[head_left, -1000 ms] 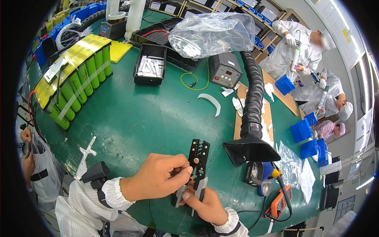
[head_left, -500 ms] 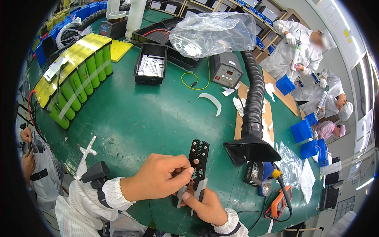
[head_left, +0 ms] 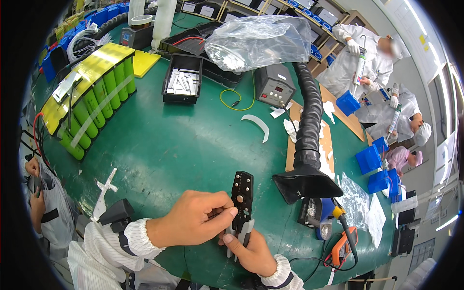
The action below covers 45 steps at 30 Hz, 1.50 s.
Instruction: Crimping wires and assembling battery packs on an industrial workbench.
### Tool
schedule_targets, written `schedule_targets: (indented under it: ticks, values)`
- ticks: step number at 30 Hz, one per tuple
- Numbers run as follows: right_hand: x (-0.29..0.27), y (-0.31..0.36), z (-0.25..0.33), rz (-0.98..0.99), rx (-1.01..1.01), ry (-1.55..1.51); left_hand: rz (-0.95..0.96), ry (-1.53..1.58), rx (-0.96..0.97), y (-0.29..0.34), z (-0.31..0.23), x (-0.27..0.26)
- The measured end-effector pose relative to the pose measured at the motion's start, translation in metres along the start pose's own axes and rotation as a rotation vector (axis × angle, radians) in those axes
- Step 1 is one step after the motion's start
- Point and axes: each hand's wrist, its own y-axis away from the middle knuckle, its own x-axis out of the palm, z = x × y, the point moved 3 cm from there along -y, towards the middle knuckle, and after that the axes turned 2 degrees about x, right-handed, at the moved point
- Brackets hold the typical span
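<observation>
In my right hand (head_left: 254,253) is a wire stripper (head_left: 242,189) with a black head and grey handles. Its head points away from me and its jaws are together; my fingers wrap the handles. Just left of the tool, my left hand (head_left: 193,218) is closed in a pinch at the tool's side. Whatever lies between its thumb and forefinger is too small or hidden to make out. Both hands are above the green table (head_left: 193,145) near its front edge.
A green-celled battery pack (head_left: 96,99) stands at the left. A black fume-extractor hood (head_left: 307,183) hangs right of the tool. Nearby are a soldering iron holder (head_left: 311,212), an orange meter (head_left: 341,248), a soldering station (head_left: 275,87) and a black bin (head_left: 182,89). Co-workers (head_left: 360,63) are at the right.
The wire stripper's jaws and handles have come together as my right hand squeezed. My left hand has stayed nearly in place, still pinched.
</observation>
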Motion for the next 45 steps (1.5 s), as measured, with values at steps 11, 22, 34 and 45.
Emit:
schedule_targets:
  ticks: [11, 22, 34, 45]
  values:
    - [-0.032, 0.012, 0.041, -0.587, -0.565, 0.731, 0.225, 0.230, -0.165, 0.008, 0.016, 0.011]
    - [-0.032, 0.010, 0.033, -0.515, -0.505, 0.636, 0.059, 0.357, -0.293, 0.002, 0.013, 0.008]
    - [-0.028, 0.005, 0.026, -0.408, -0.362, 0.458, -0.009, 0.290, -0.077, -0.001, 0.007, 0.004]
    - [-0.003, 0.007, 0.025, -0.209, -0.159, 0.221, 0.033, 0.925, -0.312, 0.011, 0.008, 0.008]
